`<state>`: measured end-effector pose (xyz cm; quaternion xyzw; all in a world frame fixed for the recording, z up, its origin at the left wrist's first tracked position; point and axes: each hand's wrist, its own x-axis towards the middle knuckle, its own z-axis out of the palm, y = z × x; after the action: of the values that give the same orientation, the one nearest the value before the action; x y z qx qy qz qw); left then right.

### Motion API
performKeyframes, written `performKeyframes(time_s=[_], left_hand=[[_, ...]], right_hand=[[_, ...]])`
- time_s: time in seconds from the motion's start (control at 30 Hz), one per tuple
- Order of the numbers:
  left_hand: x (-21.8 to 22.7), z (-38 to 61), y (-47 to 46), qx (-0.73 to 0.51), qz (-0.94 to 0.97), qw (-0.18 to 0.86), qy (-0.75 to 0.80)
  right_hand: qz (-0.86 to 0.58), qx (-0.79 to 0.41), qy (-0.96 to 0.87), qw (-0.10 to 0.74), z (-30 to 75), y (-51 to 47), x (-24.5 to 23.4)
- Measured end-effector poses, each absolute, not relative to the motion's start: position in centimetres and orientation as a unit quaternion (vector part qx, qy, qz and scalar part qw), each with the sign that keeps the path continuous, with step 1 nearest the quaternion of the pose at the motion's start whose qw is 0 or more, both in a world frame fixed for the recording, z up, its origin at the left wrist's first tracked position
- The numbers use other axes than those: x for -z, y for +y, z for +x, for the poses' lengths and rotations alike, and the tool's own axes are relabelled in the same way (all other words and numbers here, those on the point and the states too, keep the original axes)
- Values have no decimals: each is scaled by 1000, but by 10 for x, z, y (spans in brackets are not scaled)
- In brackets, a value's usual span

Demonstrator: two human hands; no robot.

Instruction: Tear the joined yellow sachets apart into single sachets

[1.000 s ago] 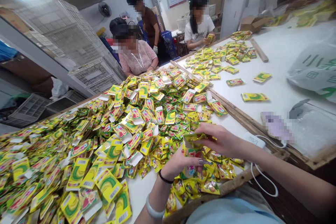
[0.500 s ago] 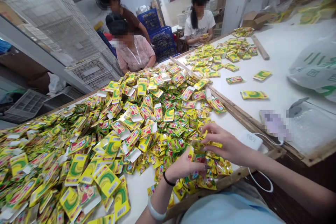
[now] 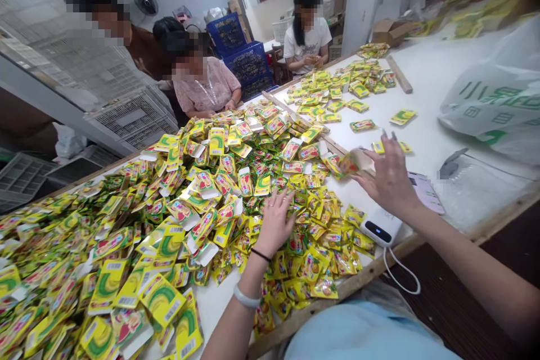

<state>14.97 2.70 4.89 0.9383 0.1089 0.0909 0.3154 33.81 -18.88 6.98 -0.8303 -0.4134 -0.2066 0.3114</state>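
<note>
left hand (image 3: 276,224) flat on sachet pile (image 3: 169,208); right hand (image 3: 390,180) pinches packet (image 3: 352,162)

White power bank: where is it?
Head view, right of centre: the white power bank lies by the table edge, just below the right hand, beside loose sachets.

Two hands (image 3: 276,219) (image 3: 390,180), one power bank (image 3: 382,226), one phone (image 3: 428,194)
</note>
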Motion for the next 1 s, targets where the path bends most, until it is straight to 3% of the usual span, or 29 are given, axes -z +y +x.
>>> performKeyframes(time_s=[0.07, 0.13, 0.23, 0.37, 0.43, 0.5, 0.57, 0.63, 0.73, 0.9, 1.0], left_hand=[[-37, 151, 51, -82, 958, 235, 143], [-27, 149, 68, -67, 959, 229, 150], [-25, 142, 76, -136, 922, 320, 171], [-36, 134, 64, -244, 805, 479, 253], [-37, 136, 51, -249, 738, 562, 280], [-36, 141, 33, -263, 646, 656, 286], [-34, 149, 13, -278, 572, 719, 280], [-35, 158, -7, -276, 536, 751, 270], [-39, 167, -28, -277, 505, 773, 266], [-42, 180, -35, -250, 539, 764, 251], [-42, 195, -38, -245, 622, 712, 215]], right_hand=[[-855, 161, -429, 243, 349, -180, -52], [-858, 48, -475, 189, 347, -169, -32], [-853, -50, -492, 167, 337, -156, -8], [-853, -51, -483, 193, 335, -160, -12], [-856, -15, -443, 265, 331, -162, -25], [-821, -1, -373, 432, 317, -159, -39], [-724, -65, -298, 619, 294, -148, -49], [-631, -156, -242, 720, 270, -133, -53], [-605, -175, -202, 750, 245, -115, -48], [-678, -81, -238, 691, 250, -119, -37], [-630, -171, -240, 719, 270, -134, -36]])
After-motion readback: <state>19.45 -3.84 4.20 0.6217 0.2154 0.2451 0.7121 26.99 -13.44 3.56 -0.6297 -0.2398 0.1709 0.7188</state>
